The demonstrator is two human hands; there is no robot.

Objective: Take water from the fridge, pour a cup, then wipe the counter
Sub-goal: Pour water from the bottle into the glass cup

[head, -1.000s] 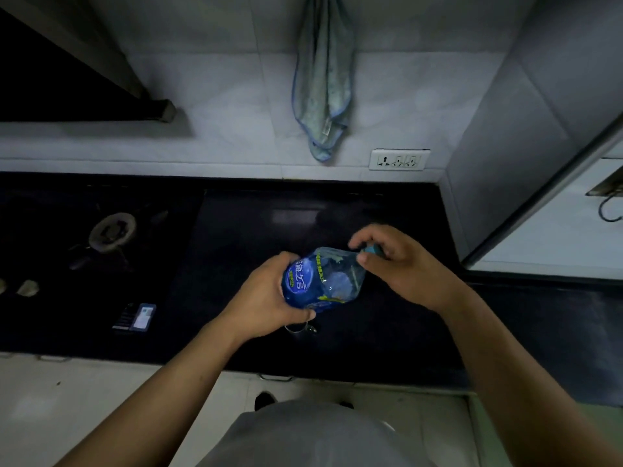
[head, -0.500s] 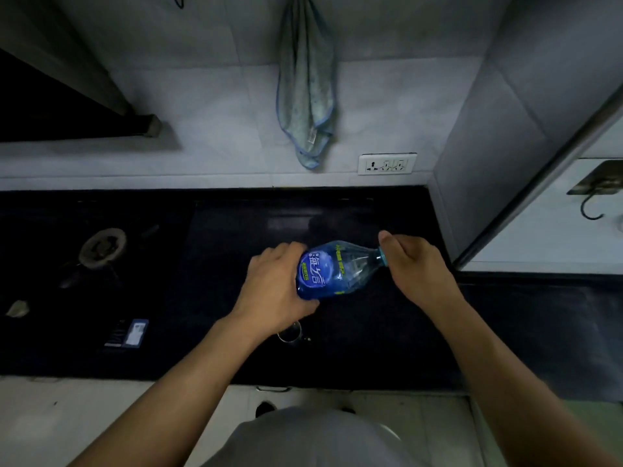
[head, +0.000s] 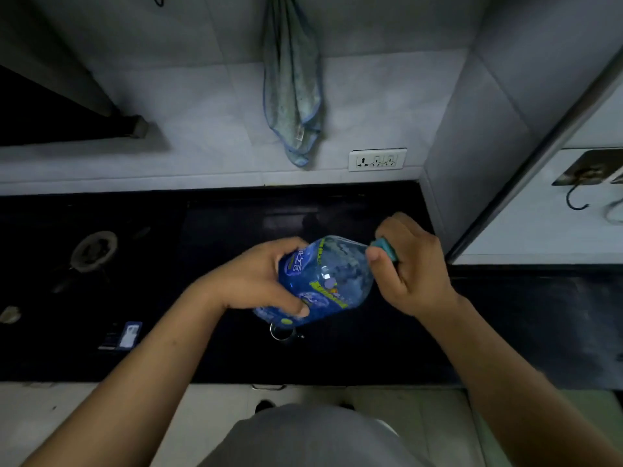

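A clear plastic water bottle (head: pixel 328 281) with a blue label lies tilted on its side above the black counter (head: pixel 387 348), neck pointing right. My left hand (head: pixel 256 281) wraps around its lower body. My right hand (head: pixel 409 264) pinches the teal cap (head: pixel 384 248) at the neck. Below the bottle, the rim of a small glass cup (head: pixel 281 332) shows on the counter, mostly hidden by the bottle. A blue-green cloth (head: pixel 293 85) hangs on the tiled wall behind.
A gas burner (head: pixel 94 251) sits on the dark hob at the left. A small dark box (head: pixel 123 336) lies near the counter's front left. A wall socket (head: pixel 377 159) is on the backsplash. A tiled wall corner (head: pixel 472 156) stands at the right.
The bottle has been held throughout by both hands. It has turned slightly, the label now facing up more, and my right hand's fingers have shifted around the cap.
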